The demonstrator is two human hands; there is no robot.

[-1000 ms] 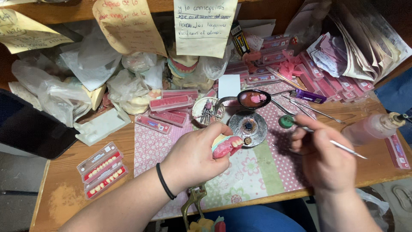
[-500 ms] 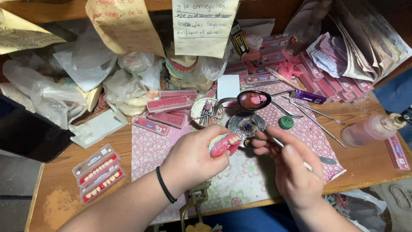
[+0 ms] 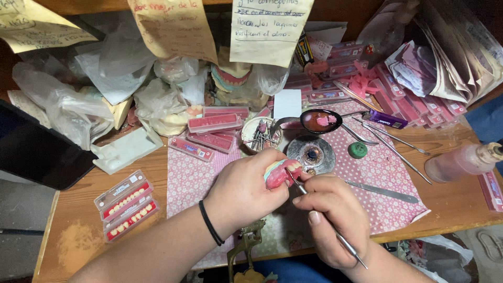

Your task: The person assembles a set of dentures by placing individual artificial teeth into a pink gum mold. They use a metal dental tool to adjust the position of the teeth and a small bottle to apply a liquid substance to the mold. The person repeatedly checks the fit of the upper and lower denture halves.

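My left hand (image 3: pixel 243 191) grips a pink wax denture with a row of teeth (image 3: pixel 282 172), holding it just above the patterned cloth (image 3: pixel 183 178). My right hand (image 3: pixel 330 215) pinches a thin metal instrument (image 3: pixel 343 242) like a pen. Its tip rests against the denture's underside. A black band circles my left wrist. Just behind the denture sits a small round metal burner (image 3: pixel 313 154).
A spoon with pink wax (image 3: pixel 320 120), a cup of burs (image 3: pixel 260 134), a green cap (image 3: pixel 358 150), loose metal tools (image 3: pixel 390 147) and a flat blade (image 3: pixel 385 192) lie on the cloth. Tooth cards (image 3: pixel 126 204) lie left, a pink bottle (image 3: pixel 461 160) right, plastic bags behind.
My right hand moved left from the table's right side to the denture, bringing the instrument tip against it. My left hand kept the denture and shifted slightly.
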